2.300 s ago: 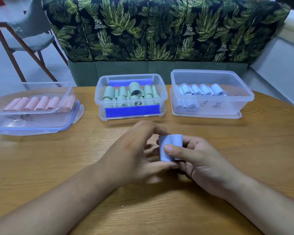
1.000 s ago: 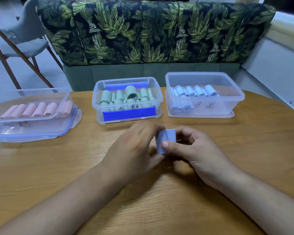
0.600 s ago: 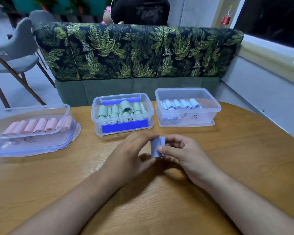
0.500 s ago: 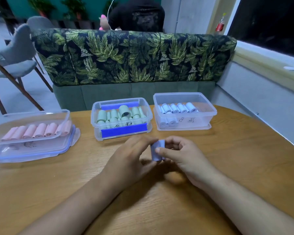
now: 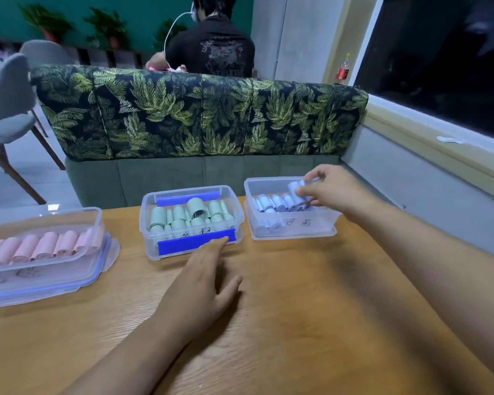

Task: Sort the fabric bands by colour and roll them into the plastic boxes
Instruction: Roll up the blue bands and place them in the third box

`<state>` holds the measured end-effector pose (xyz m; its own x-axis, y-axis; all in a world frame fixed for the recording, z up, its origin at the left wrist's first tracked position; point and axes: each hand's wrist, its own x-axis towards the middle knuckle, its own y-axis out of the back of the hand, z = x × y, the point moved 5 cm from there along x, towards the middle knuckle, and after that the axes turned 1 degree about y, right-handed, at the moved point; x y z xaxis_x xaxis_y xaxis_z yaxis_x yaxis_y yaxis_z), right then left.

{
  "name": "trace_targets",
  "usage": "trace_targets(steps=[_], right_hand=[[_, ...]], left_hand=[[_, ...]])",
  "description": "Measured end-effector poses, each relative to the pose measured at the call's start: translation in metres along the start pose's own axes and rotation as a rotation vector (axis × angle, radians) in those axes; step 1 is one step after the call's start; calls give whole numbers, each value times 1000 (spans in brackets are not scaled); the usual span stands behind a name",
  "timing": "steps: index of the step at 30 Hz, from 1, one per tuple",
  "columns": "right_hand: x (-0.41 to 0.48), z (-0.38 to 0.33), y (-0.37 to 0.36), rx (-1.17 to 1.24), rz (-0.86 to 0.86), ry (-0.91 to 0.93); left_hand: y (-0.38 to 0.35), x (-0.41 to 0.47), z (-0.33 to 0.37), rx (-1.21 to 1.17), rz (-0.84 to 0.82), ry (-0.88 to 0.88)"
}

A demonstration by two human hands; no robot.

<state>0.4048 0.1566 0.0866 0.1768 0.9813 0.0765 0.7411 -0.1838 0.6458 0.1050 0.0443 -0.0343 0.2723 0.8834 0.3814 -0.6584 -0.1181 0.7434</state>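
Observation:
Three clear plastic boxes stand along the far side of the wooden table. The left box [image 5: 69, 273] holds pink rolls, the middle box [image 5: 149, 229] green rolls, the right box [image 5: 320, 226] pale blue rolls. My right hand [image 5: 330, 191] reaches over the right box and pinches a rolled blue band [image 5: 295, 187] just above the row of blue rolls. My left hand [image 5: 204, 286] lies flat on the table in front of the middle box, fingers straight, holding nothing.
A leaf-patterned sofa back [image 5: 200, 115] runs behind the table. A person in black [image 5: 211, 49] sits beyond it, back turned. A grey chair [image 5: 6, 109] stands at the far left. A window ledge [image 5: 439, 143] runs along the right.
My right hand carried the rolled blue band from the table's middle out over the right box. My left hand let go of the roll and now rests flat. The view tilted up.

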Motion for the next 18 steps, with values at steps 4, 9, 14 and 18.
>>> trace_targets(steps=[4,9,14,18], right_hand=[[27,4,-27,-375,-138,-15],[50,7,-47,-668,-239,-84],[51,13,-59,-747,-323,-116],[53,17,-59,-664,-367,-157]], left_hand=[[-2,0,1,11,-28,2],[-3,0,-1,1,-38,15],[-3,1,0,-20,-45,17],[-5,1,-1,-22,-56,26]])
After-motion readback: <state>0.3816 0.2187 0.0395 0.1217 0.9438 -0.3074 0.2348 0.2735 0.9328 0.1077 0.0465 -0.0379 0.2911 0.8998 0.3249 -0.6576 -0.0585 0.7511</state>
